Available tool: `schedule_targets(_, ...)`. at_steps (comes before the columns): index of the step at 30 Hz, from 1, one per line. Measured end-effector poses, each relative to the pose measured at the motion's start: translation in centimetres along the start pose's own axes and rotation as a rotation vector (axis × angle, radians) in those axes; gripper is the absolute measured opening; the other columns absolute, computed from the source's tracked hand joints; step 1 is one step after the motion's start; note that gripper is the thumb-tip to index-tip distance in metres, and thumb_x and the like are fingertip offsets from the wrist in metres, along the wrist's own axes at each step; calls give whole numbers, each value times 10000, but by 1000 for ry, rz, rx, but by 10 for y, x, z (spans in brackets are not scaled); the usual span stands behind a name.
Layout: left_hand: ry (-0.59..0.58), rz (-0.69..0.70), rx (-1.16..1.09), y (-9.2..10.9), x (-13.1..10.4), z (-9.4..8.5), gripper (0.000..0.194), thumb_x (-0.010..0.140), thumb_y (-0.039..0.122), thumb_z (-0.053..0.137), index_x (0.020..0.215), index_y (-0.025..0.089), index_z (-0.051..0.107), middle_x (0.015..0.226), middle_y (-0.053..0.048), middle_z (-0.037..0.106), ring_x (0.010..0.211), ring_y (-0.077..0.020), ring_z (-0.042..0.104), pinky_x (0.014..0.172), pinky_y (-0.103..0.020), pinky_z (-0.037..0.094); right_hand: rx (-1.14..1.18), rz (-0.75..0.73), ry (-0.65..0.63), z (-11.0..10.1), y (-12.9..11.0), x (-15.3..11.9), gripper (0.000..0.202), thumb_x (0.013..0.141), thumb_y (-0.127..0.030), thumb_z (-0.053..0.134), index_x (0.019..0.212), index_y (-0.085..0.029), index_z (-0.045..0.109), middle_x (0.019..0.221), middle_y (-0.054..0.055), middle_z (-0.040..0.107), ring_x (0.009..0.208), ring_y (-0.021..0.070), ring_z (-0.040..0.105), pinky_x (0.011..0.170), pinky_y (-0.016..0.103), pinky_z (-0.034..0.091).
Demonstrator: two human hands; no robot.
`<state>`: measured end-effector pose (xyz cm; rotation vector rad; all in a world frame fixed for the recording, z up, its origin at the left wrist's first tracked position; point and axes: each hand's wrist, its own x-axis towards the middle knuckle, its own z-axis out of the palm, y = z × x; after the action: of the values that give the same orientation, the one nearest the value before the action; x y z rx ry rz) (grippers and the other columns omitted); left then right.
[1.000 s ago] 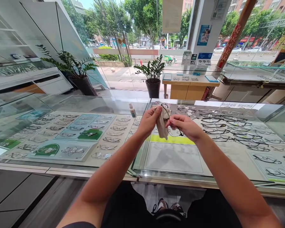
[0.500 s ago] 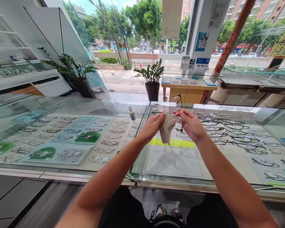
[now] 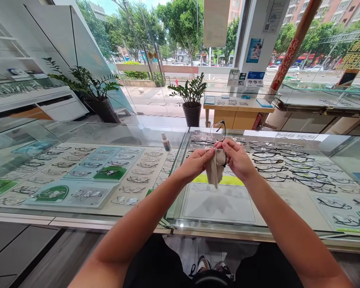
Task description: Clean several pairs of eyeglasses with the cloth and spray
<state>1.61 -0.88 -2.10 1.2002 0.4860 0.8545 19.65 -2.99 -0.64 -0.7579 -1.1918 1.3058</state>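
Above the glass counter, my right hand [image 3: 237, 159] pinches a pair of dark-rimmed glasses [image 3: 225, 131] near the bridge, one lens standing upright above the fingers. My left hand [image 3: 198, 162] grips a beige cloth [image 3: 213, 173], which hangs down below the fingers and covers most of the lower lens. Both hands are close together, fingertips nearly touching. Part of the lower rim shows dark beside the cloth.
A small white spray bottle [image 3: 165, 142] stands on the glass counter [image 3: 132, 130] left of my hands. Rows of glasses [image 3: 291, 160] lie inside the display cases. Beyond the counter are a potted plant [image 3: 192, 114] and a wooden display table [image 3: 238, 116].
My left hand and the cloth have moved right, against the glasses, so the cloth now covers the lower lens. The glasses have shifted slightly left and turned a little.
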Motion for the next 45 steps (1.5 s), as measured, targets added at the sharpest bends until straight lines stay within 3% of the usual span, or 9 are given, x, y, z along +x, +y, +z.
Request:
schedule_targets(6, 62, 30, 45, -3, 1, -2, 552, 845, 662, 832, 882, 116, 756, 801, -60, 736, 719, -145, 650, 714, -267, 497, 45, 20, -23, 1, 4, 0, 335, 840, -595, 861, 922, -277, 797, 828, 3, 668, 755, 160, 536, 631, 298, 425)
schedule_targets(12, 90, 76, 112, 2, -1, 1, 535, 873, 659, 803, 910, 127, 760, 831, -66, 736, 744, -162, 654, 766, -300, 539, 48, 64, 17, 5, -4, -1, 410, 740, -588, 921, 908, -241, 783, 988, 32, 746, 754, 154, 539, 625, 309, 419)
schedule_targets(20, 37, 92, 148, 7, -4, 4, 521, 878, 653, 798, 923, 134, 775, 892, -88, 741, 809, -178, 662, 770, -288, 542, 87, 64, -1, 6, -8, -1, 402, 719, -551, 943, 860, -247, 721, 993, 25, 741, 751, 151, 543, 617, 300, 424)
schedule_targets(26, -49, 81, 120, 7, -5, -2, 461, 863, 581, 845, 968, 142, 754, 836, -53, 693, 732, -149, 615, 706, -258, 506, 78, 43, 13, 3, -8, -2, 381, 747, -546, 924, 873, -245, 726, 1041, 32, 733, 761, 151, 546, 580, 293, 385)
schedule_targets(34, -135, 88, 173, 17, -8, -1, 402, 842, 466, 894, 1068, 149, 797, 910, -72, 714, 780, -159, 638, 724, -254, 521, 87, 27, 11, -2, -7, 0, 363, 749, -536, 929, 869, -246, 747, 1033, 31, 735, 804, 165, 574, 633, 303, 417)
schedule_targets(45, -63, 94, 193, 15, -8, 1, 375, 781, 402, 943, 1006, 149, 783, 908, -60, 733, 784, -160, 653, 742, -268, 540, 96, 20, 3, 1, -7, 0, 383, 740, -546, 933, 871, -248, 731, 1044, 31, 730, 810, 165, 571, 628, 304, 415)
